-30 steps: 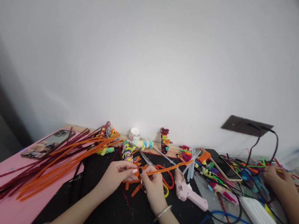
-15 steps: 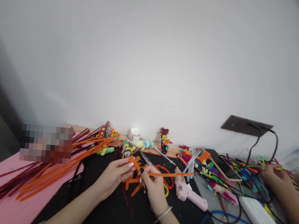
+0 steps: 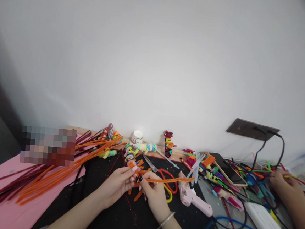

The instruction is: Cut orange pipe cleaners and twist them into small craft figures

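Between my two hands is an orange pipe cleaner (image 3: 173,181), its long free end pointing right. My left hand (image 3: 119,183) pinches a bent, bunched orange part of it with thumb and forefinger. Close beside, my right hand (image 3: 152,191) is closed on the pipe cleaner where the long end leaves the bunch. Short orange pieces (image 3: 137,196) lie on the black mat (image 3: 100,217) just under the fingers. Scissors (image 3: 167,176) with red and yellow handles lie behind my right hand. The fingers partly hide the bunched part.
A pink hot glue gun (image 3: 194,200) lies to the right, near a phone (image 3: 227,169) and a white power strip (image 3: 270,228). Orange pipe cleaners (image 3: 64,171) spread over the left side. A small figure (image 3: 168,144) stands by the wall. Another person's hand (image 3: 286,187) works at far right.
My right hand has shifted slightly left and down, closer to my left fingers, and the orange pipe cleaner's free end has moved a little left. The co-worker's hand has moved slightly right.
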The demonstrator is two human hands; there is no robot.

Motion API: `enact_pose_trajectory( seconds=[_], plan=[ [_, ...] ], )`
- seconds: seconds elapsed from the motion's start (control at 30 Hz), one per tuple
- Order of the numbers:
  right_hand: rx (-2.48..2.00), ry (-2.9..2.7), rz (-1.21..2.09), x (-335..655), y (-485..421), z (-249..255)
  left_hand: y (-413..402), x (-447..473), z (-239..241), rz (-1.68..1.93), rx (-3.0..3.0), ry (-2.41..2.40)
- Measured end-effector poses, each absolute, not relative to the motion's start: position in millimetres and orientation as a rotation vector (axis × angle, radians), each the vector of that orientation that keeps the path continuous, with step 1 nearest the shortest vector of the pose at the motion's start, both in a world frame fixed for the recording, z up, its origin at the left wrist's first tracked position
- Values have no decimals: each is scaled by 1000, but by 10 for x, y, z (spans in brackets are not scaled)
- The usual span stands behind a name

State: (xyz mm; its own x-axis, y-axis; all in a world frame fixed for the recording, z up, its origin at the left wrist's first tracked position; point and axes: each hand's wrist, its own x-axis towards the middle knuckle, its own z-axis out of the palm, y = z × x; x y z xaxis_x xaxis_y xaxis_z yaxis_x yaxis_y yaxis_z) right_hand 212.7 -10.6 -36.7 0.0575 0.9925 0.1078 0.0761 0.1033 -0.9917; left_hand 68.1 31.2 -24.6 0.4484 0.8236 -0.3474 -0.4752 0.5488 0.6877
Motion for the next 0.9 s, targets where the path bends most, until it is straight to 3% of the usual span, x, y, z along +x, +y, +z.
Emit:
enact_pose_trajectory(
  seconds=[0.53, 0.9],
  plan=[
    [-1175, -1196, 1151, 2118, -100, -376, 330, 676, -272, 823, 1079, 839],
    [-1097, -1110, 1251, 2120, -109, -391, 310, 582, -252, 369, 1348, 619]
  ],
)
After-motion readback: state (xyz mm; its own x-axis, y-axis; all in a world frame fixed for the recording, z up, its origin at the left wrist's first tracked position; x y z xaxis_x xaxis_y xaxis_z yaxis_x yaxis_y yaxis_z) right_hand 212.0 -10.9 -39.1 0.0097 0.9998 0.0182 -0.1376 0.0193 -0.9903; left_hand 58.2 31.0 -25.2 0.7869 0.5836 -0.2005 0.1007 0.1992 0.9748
